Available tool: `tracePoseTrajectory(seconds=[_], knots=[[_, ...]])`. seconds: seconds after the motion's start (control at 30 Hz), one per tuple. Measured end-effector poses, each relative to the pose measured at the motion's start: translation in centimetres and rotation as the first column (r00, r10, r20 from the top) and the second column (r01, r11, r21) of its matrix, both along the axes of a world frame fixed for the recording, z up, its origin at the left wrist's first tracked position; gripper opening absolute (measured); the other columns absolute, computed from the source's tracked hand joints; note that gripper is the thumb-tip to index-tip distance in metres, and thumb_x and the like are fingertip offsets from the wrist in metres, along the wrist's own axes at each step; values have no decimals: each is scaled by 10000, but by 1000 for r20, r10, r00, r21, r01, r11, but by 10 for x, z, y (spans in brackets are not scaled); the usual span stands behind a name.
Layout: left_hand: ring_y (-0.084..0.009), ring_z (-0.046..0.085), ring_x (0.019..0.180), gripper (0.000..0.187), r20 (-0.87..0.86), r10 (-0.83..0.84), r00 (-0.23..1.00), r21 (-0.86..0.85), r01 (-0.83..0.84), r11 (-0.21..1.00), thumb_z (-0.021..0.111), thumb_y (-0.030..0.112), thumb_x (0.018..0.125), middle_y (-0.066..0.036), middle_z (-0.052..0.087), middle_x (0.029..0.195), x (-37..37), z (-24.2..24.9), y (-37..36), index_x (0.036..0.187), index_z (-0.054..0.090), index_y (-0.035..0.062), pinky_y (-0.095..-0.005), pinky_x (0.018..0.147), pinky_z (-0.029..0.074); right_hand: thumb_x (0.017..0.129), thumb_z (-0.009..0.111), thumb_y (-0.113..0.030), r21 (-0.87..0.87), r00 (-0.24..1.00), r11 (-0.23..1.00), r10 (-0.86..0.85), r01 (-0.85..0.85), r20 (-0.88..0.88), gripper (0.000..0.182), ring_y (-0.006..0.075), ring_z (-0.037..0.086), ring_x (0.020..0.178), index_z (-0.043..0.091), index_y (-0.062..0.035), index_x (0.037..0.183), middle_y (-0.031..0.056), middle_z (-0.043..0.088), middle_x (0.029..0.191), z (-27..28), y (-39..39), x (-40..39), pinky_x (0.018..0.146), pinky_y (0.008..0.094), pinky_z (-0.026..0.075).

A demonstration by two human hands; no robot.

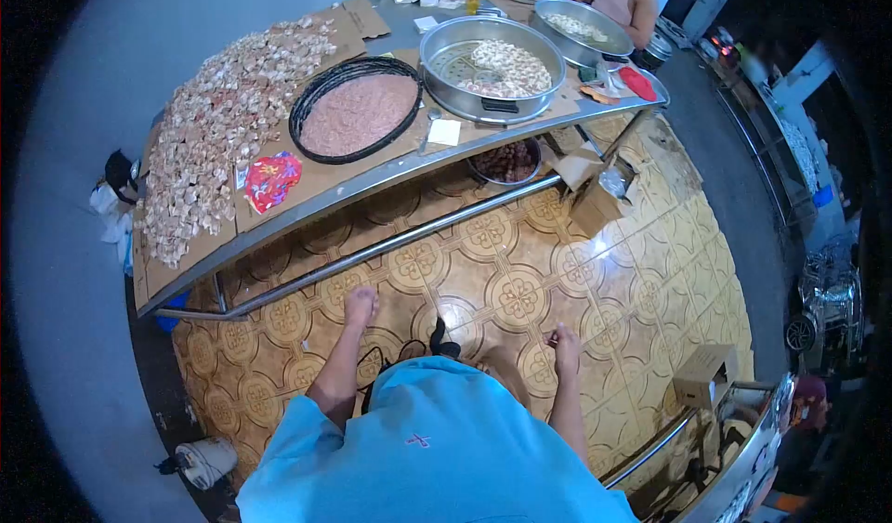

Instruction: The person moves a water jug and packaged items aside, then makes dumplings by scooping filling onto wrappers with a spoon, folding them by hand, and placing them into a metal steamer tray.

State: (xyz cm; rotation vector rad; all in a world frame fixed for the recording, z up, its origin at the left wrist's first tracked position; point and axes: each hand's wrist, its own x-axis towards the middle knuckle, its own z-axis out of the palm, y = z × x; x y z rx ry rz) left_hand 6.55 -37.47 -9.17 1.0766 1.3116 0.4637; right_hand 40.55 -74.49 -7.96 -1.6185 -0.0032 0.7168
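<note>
My left hand (361,307) hangs in front of the table over the tiled floor, its fingers curled into a fist with nothing showing in them. To the right, my right hand (564,348) is also held over the floor, fingers bent inward, with no object visible. Neither hand touches the table (372,181). On it lie a big heap of small pale wrapped pieces like dumplings (223,114), a black-rimmed round basket (299,133) of pink minced filling (362,110), and a large metal steamer pan (429,77) partly covered with white dumplings (511,68).
A red patterned cloth (272,181) and a white paper pad (444,132) lie near the table edge. Below are a metal rail (400,244), a bowl (506,163) and a cardboard box (599,205). A person (624,3) sits behind another pan (581,31). A white bucket (206,463) stands lower left.
</note>
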Motion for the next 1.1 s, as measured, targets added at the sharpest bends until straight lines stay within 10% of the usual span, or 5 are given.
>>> tracePoseTrajectory(seconds=[0.23,0.33,0.5,0.7,1.1], knots=[[-108,571,575,173,117,-131,984,239,100,966,589,134,958,-49,627,773,193,85,97,1059,633,1,-247,500,438,952,492,-172,-265,939,964,-116,28,-323,200,192,580,614,549,-67,791,81,590,748,-80,7,74,553,338,485],[-166,632,676,255,-39,-169,985,365,171,915,643,155,871,-84,653,775,261,97,154,1068,648,-8,-305,611,498,954,425,-223,98,638,937,-150,337,-755,287,157,428,469,461,-107,693,41,464,594,-143,-28,118,425,297,330],[-400,638,1048,299,-737,-12,676,440,493,751,588,126,829,-246,644,1119,345,110,208,1094,643,-2,-470,887,518,947,404,-145,-106,894,992,-111,72,-435,246,168,453,543,461,-110,710,29,446,637,-144,46,195,475,305,384],[-396,659,1020,302,-764,52,643,441,461,770,614,124,825,-251,651,1105,370,93,232,1080,633,-36,-477,877,532,921,438,-41,244,905,891,414,-382,-96,174,131,532,600,575,-77,819,32,531,692,-95,250,270,575,272,468],[-425,665,836,228,-711,-123,692,466,595,655,636,203,837,-242,683,916,340,108,268,934,648,-3,-499,752,532,944,633,-144,-104,746,825,550,-555,377,181,182,613,639,618,37,949,124,657,729,50,503,134,598,327,481]])
